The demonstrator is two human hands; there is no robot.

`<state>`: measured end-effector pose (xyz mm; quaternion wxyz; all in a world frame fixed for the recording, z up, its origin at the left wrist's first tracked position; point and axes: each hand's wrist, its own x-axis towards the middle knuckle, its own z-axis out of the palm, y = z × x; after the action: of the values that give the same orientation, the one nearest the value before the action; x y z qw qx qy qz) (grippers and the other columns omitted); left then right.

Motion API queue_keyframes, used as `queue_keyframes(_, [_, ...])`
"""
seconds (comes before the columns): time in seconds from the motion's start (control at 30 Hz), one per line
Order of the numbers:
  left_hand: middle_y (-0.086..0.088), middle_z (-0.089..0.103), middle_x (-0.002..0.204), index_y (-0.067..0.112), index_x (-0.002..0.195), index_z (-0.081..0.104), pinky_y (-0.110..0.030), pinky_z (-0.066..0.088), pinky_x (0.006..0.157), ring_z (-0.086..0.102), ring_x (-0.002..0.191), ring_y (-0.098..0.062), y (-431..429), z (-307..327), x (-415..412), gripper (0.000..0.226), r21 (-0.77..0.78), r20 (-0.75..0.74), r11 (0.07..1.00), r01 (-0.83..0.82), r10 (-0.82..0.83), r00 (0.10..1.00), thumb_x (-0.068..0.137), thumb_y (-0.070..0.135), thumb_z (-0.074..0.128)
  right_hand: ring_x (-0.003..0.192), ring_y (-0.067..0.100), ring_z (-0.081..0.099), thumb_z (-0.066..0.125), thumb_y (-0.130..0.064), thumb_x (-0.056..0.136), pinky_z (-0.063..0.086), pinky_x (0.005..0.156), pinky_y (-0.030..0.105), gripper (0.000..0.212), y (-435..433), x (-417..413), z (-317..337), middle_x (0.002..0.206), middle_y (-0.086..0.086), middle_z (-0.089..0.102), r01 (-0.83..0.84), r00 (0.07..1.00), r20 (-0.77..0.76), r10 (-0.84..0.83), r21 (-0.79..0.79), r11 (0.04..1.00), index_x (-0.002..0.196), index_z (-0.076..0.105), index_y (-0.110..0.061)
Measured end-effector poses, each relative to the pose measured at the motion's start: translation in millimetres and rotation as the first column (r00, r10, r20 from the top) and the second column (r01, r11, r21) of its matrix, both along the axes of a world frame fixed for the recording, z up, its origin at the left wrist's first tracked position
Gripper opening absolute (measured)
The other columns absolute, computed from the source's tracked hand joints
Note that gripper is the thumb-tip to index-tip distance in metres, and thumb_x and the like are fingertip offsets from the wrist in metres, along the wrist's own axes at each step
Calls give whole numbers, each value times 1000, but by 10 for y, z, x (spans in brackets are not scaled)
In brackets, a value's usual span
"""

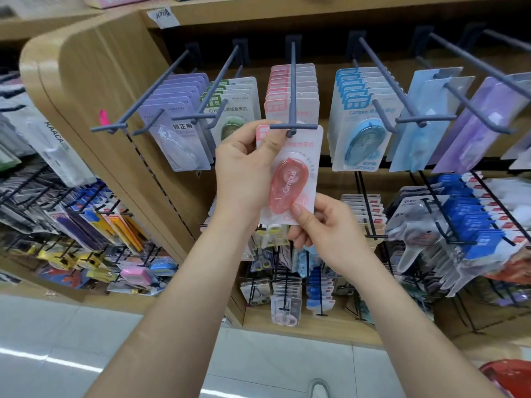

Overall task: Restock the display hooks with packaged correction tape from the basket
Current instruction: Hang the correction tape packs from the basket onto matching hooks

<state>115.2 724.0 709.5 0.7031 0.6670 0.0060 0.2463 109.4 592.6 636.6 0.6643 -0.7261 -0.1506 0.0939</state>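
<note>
Wooden display shelving unit [94, 90]: the upper tier carries a row of long grey-blue metal hooks, the lower tiers black wire hooks crowded with mixed stationery.

Upper row, left to right: purple-carded packs, green-carded packs [232, 122], a stack of pink-carded packs [307, 93], blue-carded packs [362, 139], then pale blue and purple ones.

Red plastic basket [505, 377]: only a corner shows, on the floor at lower right. Contents not visible.

Left hand [244, 170]: fingers are clamped on the upper left edge of the white card pack with the pink correction tape blister [290, 182], thumb on the front.

Right hand [330, 228]: fingers pinch the pack's bottom edge, thumb on the front by the foot of the blister.

Pack position: upright, face outward. Its top edge is at the tip of the central grey-blue hook [293, 81], just under the hook's crossbar and in front of the pink stack. Colour matches, so this looks like the right hook. I cannot tell whether the hang hole is over the prong yet; the crossbar hides it.

Risks, judged:
- The crossbar blocks the view of the hole. The prong could strike solid card and crease or tear the top.
- If either hand lets go before the hole is seated, the pack would drop to the floor.
- A hard push back could bunch the pink stack.
- A sideways drift could brush the neighbouring green packs.
</note>
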Motion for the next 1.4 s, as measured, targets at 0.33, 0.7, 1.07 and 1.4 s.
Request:
queue_keyframes(0.33, [7, 76, 89, 15, 111, 60, -31, 58, 78, 71, 89, -10, 113, -233, -81, 17, 36, -139, 997, 64, -59, 989, 99, 6, 55, 56, 10, 64, 51, -8, 101, 49, 56, 18, 19, -36, 32, -35, 68, 3, 68, 54, 999, 0, -54, -34, 998, 93, 64, -20])
queue_keyframes(0.7, [9, 69, 72, 17, 94, 74, -28, 58, 62, 65, 66, -11, 129, -447, 63, 16, 378, -231, 919, -114, 212, 950, 99, 21, 59, 51, 11, 63, 55, -19, 101, 48, 49, 20, 26, 45, 265, 137, 62, 5, 69, 223, 973, -68, -221, 30, 974, 78, 65, -9])
queue_keyframes(1.07, [12, 65, 86, 23, 106, 71, -17, 41, 73, 59, 82, -7, 179, -621, 215, 19, 488, -174, 841, -234, 356, 918, 100, 28, 53, 71, 9, 69, 57, -13, 95, 57, 72, 34, 23, -530, 152, -2, 77, -2, 72, 277, 961, 69, -269, -288, 917, 95, 67, -34])
queue_keyframes(1.4, [24, 66, 86, 30, 91, 72, -3, 42, 70, 60, 80, 11, 86, -1081, -642, 36, 575, -262, 787, 225, -84, 961, 89, -3, 58, 71, 15, 66, 65, -15, 91, 49, 69, 27, 21, -1441, -700, -505, 75, -7, 71, 338, 906, 42, -421, -669, 662, 84, 66, -35])
